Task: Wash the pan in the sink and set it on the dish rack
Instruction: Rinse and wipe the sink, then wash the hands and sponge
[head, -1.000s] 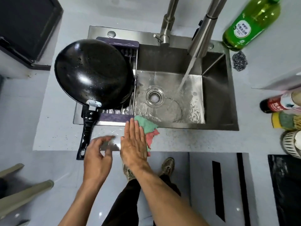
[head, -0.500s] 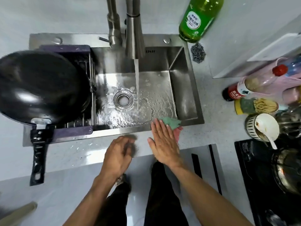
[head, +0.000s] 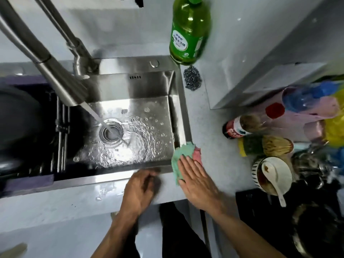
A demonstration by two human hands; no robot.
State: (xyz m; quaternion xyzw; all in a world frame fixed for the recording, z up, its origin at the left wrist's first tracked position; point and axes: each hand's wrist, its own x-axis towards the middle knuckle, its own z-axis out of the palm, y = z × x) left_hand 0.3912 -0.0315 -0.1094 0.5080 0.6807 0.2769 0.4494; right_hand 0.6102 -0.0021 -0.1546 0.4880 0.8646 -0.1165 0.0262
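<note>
Pan (head: 16, 125) sits on dish rack (head: 61, 131) at sink's (head: 137, 90) nine o'clock. Right hand (head: 197, 181), fingers straight, presses cloth (head: 183, 151) flat at sink's five o'clock corner. Left hand (head: 138, 190) blurred at counter edge; grip unclear. Tap (head: 61, 84) running.

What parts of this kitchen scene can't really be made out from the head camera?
- Pan: cut off by the left edge; its handle is out of view.
- Left hand: blurred, so its fingers are unclear.
- Cloth: partly hidden under the right hand.
- Green bottle: label print too small to read.
- Bags on the right: blurred.
</note>
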